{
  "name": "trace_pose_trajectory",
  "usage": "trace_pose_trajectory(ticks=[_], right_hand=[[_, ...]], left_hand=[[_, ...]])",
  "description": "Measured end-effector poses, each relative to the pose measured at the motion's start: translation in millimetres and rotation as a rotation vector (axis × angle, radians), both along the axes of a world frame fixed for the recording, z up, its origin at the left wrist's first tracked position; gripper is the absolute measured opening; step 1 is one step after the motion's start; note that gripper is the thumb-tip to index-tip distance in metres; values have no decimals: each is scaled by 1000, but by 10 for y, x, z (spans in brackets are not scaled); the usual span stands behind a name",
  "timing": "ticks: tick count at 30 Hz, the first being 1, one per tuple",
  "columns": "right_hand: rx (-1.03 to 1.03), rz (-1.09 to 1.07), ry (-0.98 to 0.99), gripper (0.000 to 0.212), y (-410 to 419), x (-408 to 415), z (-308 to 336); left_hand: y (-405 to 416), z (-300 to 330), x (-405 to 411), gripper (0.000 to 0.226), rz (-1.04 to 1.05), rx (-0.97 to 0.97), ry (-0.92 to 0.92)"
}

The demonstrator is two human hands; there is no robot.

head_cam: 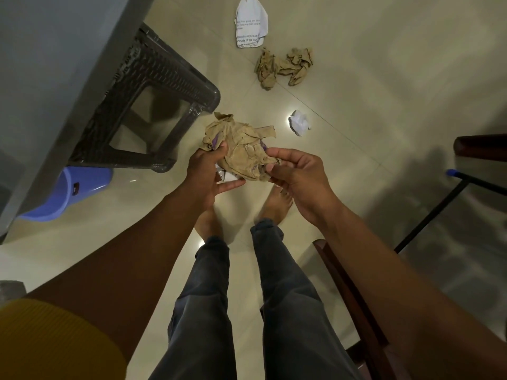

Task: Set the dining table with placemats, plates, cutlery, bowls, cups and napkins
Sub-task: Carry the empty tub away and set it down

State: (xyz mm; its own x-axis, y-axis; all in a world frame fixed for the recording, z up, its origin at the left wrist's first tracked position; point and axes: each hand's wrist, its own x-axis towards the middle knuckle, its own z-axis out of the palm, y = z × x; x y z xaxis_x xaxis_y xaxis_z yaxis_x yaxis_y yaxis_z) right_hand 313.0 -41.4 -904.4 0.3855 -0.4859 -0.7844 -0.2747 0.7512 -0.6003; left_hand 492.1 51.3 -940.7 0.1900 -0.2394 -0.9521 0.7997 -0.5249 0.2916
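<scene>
Print shows only on the white sheet of paper (251, 21) lying crumpled on the floor (384, 64) at the top of the view. It carries several lines of small black type, seen at an angle and partly folded under. Most of the words are too small and blurred to make out. In the lower lines, fragments that look like "tools to wipe dust" and "side of the door" can be picked out, though not with certainty. The blue tub (68, 192) at the left bears a small dark label (76, 186), but nothing on it can be read.
</scene>
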Motion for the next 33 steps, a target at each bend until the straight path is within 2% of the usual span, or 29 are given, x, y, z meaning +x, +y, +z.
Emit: trace_pose_trajectory(ticks=[3,8,12,14,16,19,22,25,28,33], right_hand=[[-31,29,51,29,18,-5,-20],[36,17,166,29,-66,-28,-43],[-25,137,219,53,-210,-14,-102],[-28,219,195,69,-296,43,-131],[-13,297,154,75,-360,114,-194],[65,308,119,58,-435,192,-333],[222,212,30,35,-522,176,-459],[366,98,-44,21,-630,114,-520],[507,-46,-125,21,-700,80,-544],[564,-119,-152,19,-743,48,-582]], left_hand=[[13,-42,-2,46,13,7,-9],[11,-19,22,46,11,-39,14],[-6,41,45,46,-69,-11,37],[-43,64,42,47,-154,10,38],[-98,95,-8,46,-228,0,24],[-176,117,-111,40,-228,-50,-21],[-245,146,-100,41,-164,-136,116],[-279,136,-38,42,-102,-221,206],[-320,83,-13,44,-152,-268,175],[-458,26,-10,38,-217,-161,88]])
